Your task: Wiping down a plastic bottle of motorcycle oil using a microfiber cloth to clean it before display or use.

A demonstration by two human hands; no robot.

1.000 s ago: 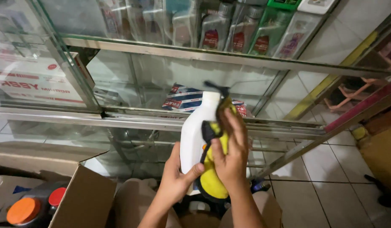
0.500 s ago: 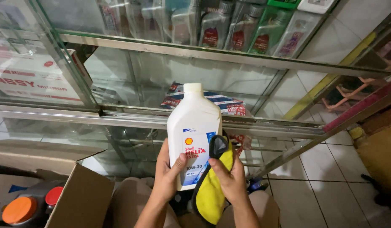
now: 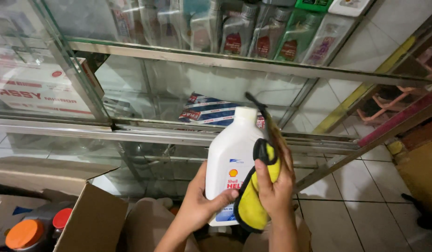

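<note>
Held upright in front of the glass display cabinet with metal frame rails (image 3: 146, 135): one white plastic bottle with a white screw cap and a printed label (image 3: 230, 163).

Left hand (image 3: 199, 200): wrapped around the lower left side of the bottle, thumb laid across the front label, fingers behind and out of sight. Firm grasp on the bottle body.

Right hand (image 3: 274, 186): closed on a yellow cleaning cloth with black edging (image 3: 253, 205), pressing it against the right side of the bottle. One black corner of the cloth sticking up past the cap.

Hands close together, both on the bottle, one directly and one through the cloth.

On the upper glass shelf: a row of grey and green plastic bottles (image 3: 267, 35). On the middle shelf, behind the held bottle: a flat blue-and-white packet (image 3: 209, 109); further left, a white carton with red lettering (image 3: 36, 91).

Lower left: an open brown cardboard box (image 3: 92, 221) holding containers with orange and red caps (image 3: 24, 233). Right: pale tiled floor (image 3: 351, 210).
</note>
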